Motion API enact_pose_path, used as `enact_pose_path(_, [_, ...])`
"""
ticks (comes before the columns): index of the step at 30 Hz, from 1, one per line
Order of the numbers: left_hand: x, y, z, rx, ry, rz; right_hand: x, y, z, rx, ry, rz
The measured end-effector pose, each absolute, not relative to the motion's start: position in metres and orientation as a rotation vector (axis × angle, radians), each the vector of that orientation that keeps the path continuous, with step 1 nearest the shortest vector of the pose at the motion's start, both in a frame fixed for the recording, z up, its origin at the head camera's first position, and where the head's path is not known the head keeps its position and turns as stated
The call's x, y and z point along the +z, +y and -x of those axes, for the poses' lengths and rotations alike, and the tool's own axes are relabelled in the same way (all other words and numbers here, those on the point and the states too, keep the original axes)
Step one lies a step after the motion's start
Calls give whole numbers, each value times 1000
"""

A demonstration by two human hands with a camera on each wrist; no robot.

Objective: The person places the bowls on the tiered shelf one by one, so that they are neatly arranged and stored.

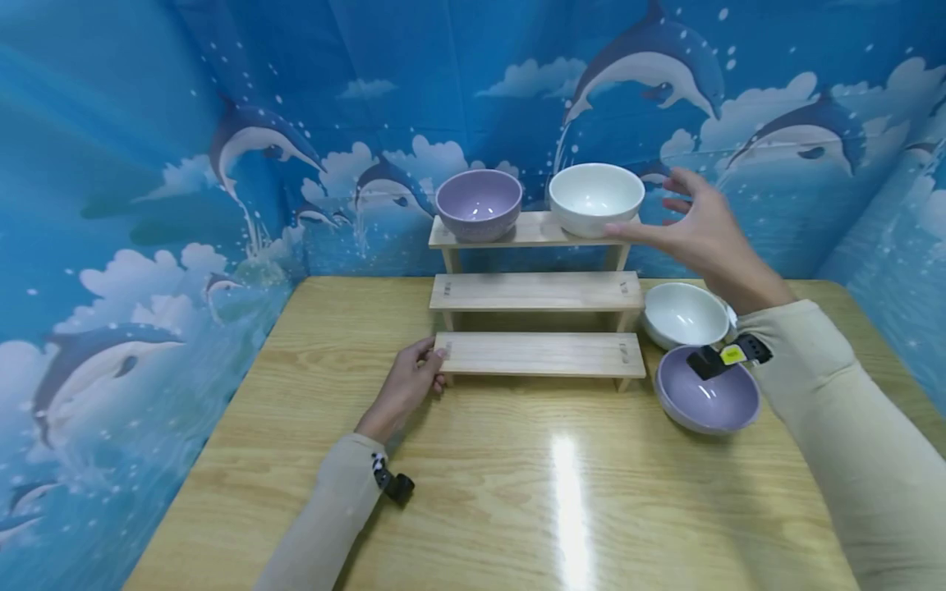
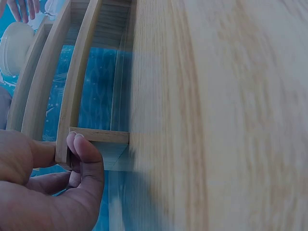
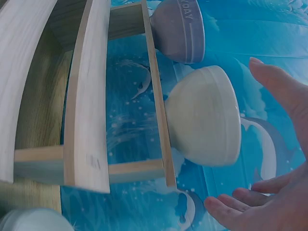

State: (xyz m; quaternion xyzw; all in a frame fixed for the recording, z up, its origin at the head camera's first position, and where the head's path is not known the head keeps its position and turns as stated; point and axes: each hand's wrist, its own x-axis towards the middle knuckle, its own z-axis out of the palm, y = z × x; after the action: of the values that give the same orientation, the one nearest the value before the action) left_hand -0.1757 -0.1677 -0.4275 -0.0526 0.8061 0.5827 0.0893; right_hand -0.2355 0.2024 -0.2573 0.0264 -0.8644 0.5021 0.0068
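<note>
A three-step wooden rack (image 1: 535, 355) stands on the table. On its top step sit a purple bowl (image 1: 479, 207) at the left and a white bowl (image 1: 595, 203) at the right, both upright. My left hand (image 1: 405, 382) pinches the left end of the lowest step, thumb above and fingers curled under, as the left wrist view shows. Beside the white bowl, my right hand (image 1: 698, 226) is spread with thumb and fingers apart. In the right wrist view a gap shows between the white bowl (image 3: 204, 115) and that hand (image 3: 279, 187).
Right of the rack, a second white bowl (image 1: 683, 316) and a second purple bowl (image 1: 705, 394) rest on the wooden table (image 1: 473, 492), partly behind my right wrist. A blue dolphin-print cloth (image 1: 443, 82) hangs behind the rack and along both sides.
</note>
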Motion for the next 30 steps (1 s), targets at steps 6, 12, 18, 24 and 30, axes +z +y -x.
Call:
enact_pose_path(6, [-427, -168, 175, 1736, 2396, 147, -261, 217, 221, 1517, -2704, -59])
enact_pose_path(12, [-428, -169, 175, 1751, 2379, 144, -268, 235, 202, 1485, -2717, -47])
enact_pose_path(18, [-429, -170, 176, 1750, 2375, 148, -280, 253, 183, 1454, -2752, -35])
enact_pose_path(24, [-428, -169, 176, 1751, 2373, 153, -293, 269, 165, 1447, -2792, -12])
enact_pose_path(30, [-428, -169, 175, 1745, 2378, 146, -311, 282, 151, 1440, -2816, 29])
